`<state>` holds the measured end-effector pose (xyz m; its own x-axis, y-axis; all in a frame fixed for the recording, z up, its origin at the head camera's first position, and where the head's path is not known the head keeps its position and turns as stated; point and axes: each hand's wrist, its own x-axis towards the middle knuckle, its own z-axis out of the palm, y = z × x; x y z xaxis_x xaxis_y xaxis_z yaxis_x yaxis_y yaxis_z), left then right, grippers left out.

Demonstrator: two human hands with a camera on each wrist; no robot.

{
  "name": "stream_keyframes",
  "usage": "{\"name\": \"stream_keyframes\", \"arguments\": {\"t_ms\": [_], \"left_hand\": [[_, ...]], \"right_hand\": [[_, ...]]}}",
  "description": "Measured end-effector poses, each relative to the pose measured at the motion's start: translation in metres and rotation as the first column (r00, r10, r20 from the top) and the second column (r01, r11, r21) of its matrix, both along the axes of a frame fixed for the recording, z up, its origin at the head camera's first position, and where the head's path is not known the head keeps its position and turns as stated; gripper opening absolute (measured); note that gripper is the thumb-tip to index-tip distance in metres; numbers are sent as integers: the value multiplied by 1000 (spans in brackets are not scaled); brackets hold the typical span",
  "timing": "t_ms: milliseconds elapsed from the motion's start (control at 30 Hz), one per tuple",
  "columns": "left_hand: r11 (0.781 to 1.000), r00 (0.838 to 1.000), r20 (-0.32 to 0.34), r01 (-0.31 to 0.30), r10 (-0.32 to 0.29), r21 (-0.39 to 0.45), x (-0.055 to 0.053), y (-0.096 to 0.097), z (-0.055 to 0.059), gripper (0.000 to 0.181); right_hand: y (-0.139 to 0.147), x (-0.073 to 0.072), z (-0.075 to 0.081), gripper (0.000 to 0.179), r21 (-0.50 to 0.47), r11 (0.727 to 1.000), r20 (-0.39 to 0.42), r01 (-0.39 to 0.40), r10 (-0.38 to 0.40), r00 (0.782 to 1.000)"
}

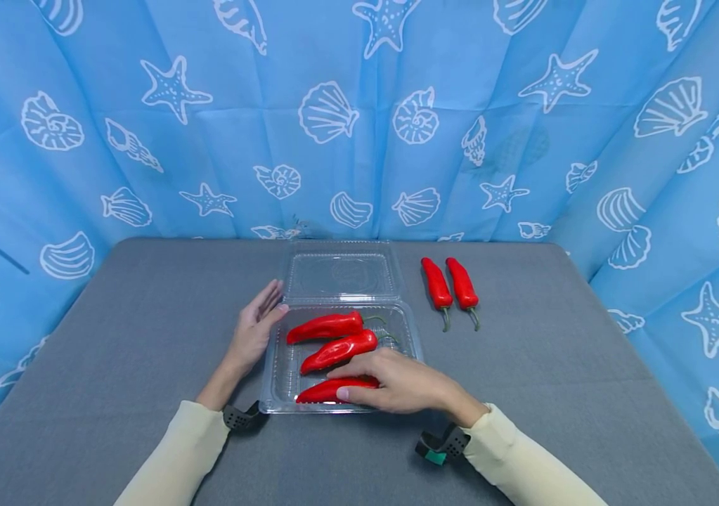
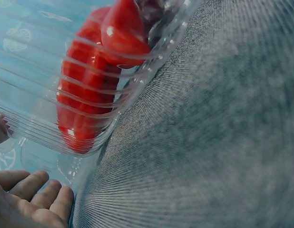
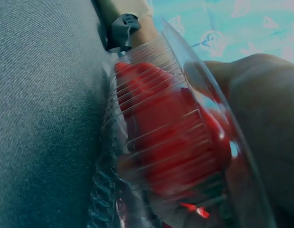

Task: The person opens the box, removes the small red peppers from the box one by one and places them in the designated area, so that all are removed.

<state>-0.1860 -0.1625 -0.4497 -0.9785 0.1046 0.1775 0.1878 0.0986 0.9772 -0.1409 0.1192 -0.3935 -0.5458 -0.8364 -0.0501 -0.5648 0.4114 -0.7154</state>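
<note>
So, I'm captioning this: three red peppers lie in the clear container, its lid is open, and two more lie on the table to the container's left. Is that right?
Not quite: the two peppers on the table lie to the right of the container, as the head view shows. The three red peppers inside and the open lid are correct.

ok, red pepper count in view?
5: three peppers in the clear container, two on the gray table to its right. The right hand could hide more.
</note>
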Motion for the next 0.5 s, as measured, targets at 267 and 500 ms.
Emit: {"name": "stream_keyframes", "arguments": {"t_ms": [267,500], "left_hand": [[1000,1000,-1,-1,1,-9,0,1,0,65],[1000,1000,-6,4,-4,8,-2,0,-2,65]], "right_hand": [[6,-4,1,51,-102,994,98,-46,56,994],[7,-5,5,52,-194,981,96,17,1,995]]}}
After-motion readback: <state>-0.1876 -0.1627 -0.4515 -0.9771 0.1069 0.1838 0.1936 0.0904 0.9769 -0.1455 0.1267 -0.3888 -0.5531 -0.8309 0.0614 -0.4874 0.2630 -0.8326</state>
